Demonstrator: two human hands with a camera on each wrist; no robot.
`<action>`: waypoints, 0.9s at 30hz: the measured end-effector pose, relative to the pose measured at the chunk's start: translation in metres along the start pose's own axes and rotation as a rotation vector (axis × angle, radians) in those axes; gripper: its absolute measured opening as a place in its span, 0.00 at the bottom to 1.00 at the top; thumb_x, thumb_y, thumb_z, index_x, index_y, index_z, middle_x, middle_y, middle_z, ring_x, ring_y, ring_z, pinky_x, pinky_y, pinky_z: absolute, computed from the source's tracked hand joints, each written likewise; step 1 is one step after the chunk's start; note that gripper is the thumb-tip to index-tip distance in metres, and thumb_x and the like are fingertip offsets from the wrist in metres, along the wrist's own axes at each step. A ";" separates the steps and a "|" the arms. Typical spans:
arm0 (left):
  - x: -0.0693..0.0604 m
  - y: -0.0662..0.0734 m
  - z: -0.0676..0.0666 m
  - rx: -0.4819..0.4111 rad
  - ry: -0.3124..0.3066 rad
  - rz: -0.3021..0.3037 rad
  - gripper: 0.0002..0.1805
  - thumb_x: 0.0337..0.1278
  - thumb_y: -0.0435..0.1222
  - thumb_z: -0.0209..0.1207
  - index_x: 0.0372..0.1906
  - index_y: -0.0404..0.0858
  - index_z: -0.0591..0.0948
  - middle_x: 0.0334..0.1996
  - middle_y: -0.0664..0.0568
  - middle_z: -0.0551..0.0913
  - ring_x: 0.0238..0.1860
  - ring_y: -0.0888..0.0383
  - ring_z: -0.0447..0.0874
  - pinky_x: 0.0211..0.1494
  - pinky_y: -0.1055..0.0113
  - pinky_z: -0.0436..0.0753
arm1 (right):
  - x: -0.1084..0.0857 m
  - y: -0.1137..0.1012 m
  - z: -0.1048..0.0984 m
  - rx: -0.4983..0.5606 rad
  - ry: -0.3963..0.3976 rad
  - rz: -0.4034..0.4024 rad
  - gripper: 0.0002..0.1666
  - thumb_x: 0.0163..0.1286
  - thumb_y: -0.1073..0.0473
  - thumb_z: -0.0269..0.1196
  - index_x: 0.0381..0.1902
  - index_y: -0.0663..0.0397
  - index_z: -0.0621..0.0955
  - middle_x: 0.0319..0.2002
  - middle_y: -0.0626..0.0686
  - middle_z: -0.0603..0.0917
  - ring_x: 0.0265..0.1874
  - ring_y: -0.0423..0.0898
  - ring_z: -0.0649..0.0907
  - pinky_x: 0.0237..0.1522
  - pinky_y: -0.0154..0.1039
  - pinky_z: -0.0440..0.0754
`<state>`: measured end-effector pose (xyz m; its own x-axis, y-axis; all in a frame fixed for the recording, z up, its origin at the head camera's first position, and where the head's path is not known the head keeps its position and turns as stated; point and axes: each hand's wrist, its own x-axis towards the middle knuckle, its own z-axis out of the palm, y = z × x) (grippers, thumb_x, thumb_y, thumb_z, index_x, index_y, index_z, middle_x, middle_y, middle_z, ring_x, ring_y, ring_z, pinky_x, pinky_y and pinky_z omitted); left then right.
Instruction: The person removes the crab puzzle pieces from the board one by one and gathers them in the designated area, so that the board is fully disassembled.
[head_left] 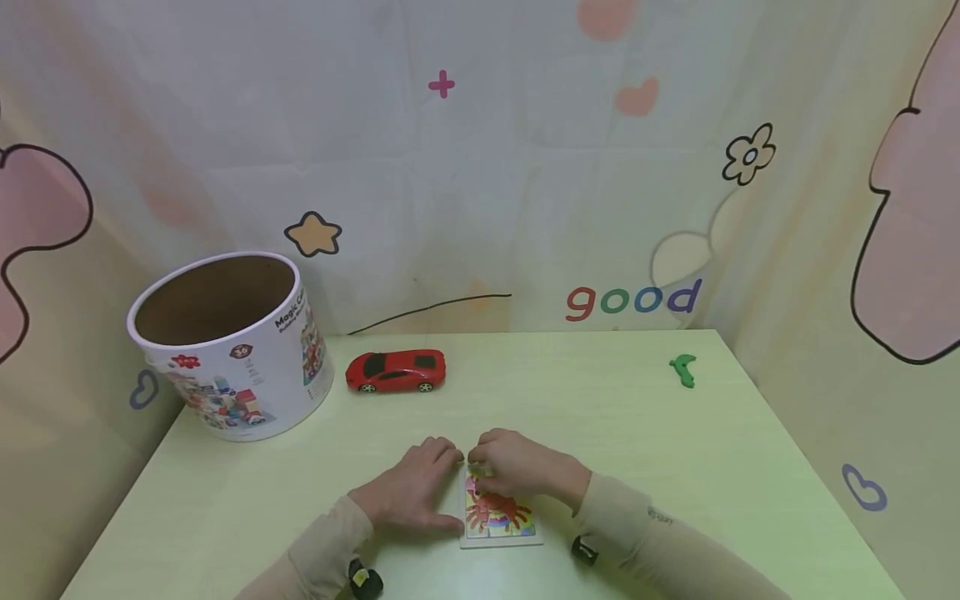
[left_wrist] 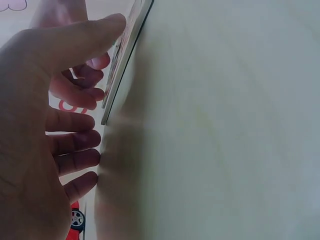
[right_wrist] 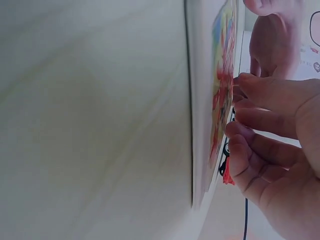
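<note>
A small crab jigsaw puzzle (head_left: 498,527) in a thin pale tray (head_left: 501,546) lies flat near the table's front. Along its left side rests my left hand (head_left: 415,490), thumb and fingers spread, the thumb tip by the tray's lower left edge. Its fingers are extended in the left wrist view, where the tray (left_wrist: 131,45) appears edge-on. Over the puzzle's upper left part is my right hand (head_left: 525,463), fingers bent and fingertips at the picture. In the right wrist view its thumb and fingers meet the puzzle (right_wrist: 222,90) closely; anything between them is hidden.
A large white printed bucket (head_left: 247,367) stands at the back left. Right of it sits a red toy car (head_left: 396,372). A small green toy piece (head_left: 683,370) lies at the far right. A printed curtain (head_left: 480,183) hangs behind the table (head_left: 637,417).
</note>
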<state>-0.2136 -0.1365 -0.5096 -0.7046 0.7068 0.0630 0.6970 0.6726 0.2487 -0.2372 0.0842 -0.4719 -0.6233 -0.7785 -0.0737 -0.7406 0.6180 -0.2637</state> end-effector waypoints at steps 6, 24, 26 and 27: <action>-0.001 0.002 0.000 -0.003 -0.015 -0.009 0.47 0.41 0.68 0.63 0.61 0.40 0.70 0.57 0.52 0.69 0.58 0.56 0.66 0.61 0.56 0.71 | 0.000 0.000 0.004 -0.016 -0.007 0.013 0.17 0.64 0.52 0.67 0.49 0.50 0.85 0.42 0.45 0.84 0.42 0.39 0.79 0.51 0.35 0.78; -0.003 0.001 0.007 -0.048 -0.031 -0.057 0.48 0.41 0.71 0.61 0.63 0.43 0.69 0.57 0.54 0.67 0.59 0.56 0.63 0.64 0.54 0.68 | 0.004 -0.002 0.004 0.055 -0.022 0.012 0.14 0.62 0.56 0.69 0.46 0.51 0.85 0.39 0.45 0.83 0.38 0.36 0.77 0.46 0.31 0.78; -0.003 0.001 0.007 -0.060 -0.039 -0.069 0.49 0.41 0.71 0.61 0.63 0.43 0.69 0.58 0.54 0.67 0.59 0.56 0.63 0.65 0.54 0.68 | 0.004 -0.003 0.004 0.065 -0.024 0.023 0.14 0.62 0.57 0.69 0.46 0.51 0.85 0.39 0.45 0.82 0.38 0.36 0.77 0.46 0.31 0.78; -0.003 0.001 0.007 -0.065 -0.043 -0.074 0.49 0.41 0.71 0.61 0.64 0.43 0.69 0.58 0.53 0.67 0.60 0.56 0.63 0.65 0.54 0.68 | 0.004 -0.004 0.004 0.074 -0.023 0.029 0.14 0.62 0.57 0.69 0.46 0.51 0.85 0.39 0.46 0.82 0.38 0.36 0.77 0.45 0.31 0.78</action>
<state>-0.2096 -0.1363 -0.5165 -0.7463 0.6656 0.0013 0.6324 0.7084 0.3134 -0.2361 0.0785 -0.4748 -0.6373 -0.7636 -0.1043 -0.7017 0.6309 -0.3311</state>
